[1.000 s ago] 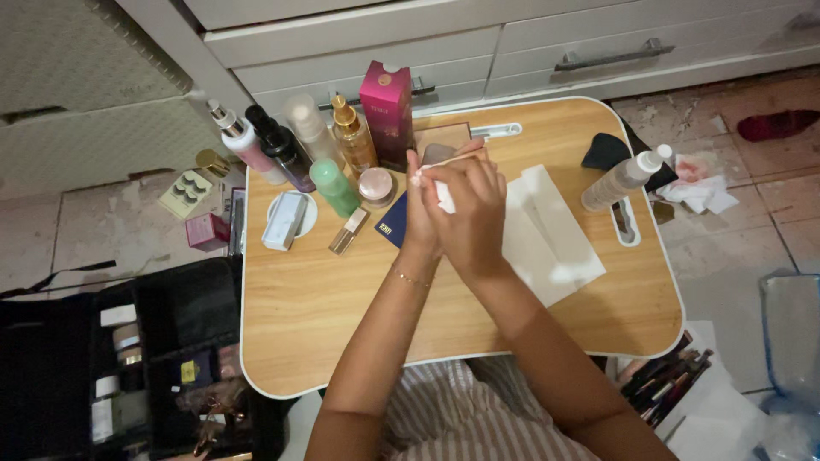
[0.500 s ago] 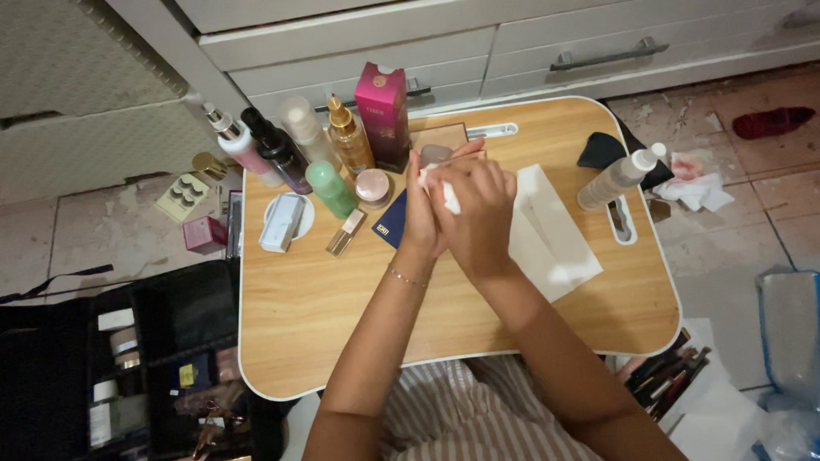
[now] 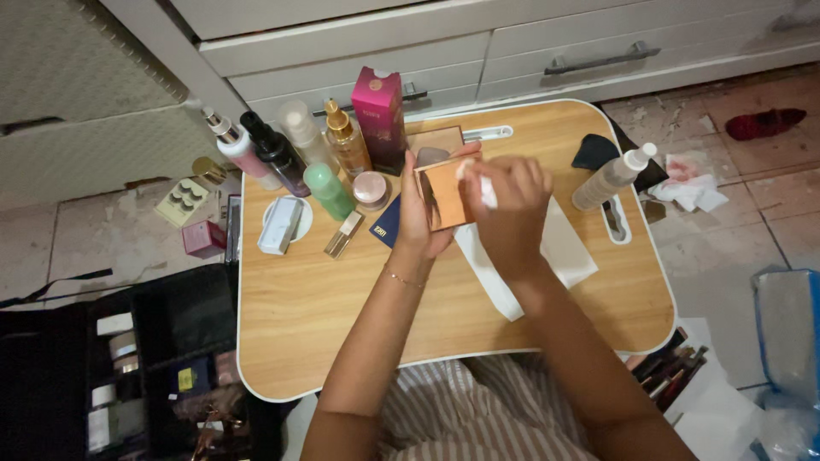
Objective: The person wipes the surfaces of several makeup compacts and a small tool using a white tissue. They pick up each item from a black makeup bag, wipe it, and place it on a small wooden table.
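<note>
Left hand [image 3: 418, 218] curled around a small orange-brown compact [image 3: 443, 193] held upright over the far middle of the wooden bench [image 3: 342, 316], right hand [image 3: 511, 205] pinching a white tissue [image 3: 487, 193] against its right edge, bottles [image 3: 307, 154] far left, white spray bottle [image 3: 611, 177] far right.

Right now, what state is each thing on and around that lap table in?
Left hand: gripping the square compact.
Square compact: held tilted above the table.
Right hand: pressing a white tissue against it.
Pink box: upright.
Green bottle: capped.
White spray bottle: lying tilted.
Black case: open.
</note>
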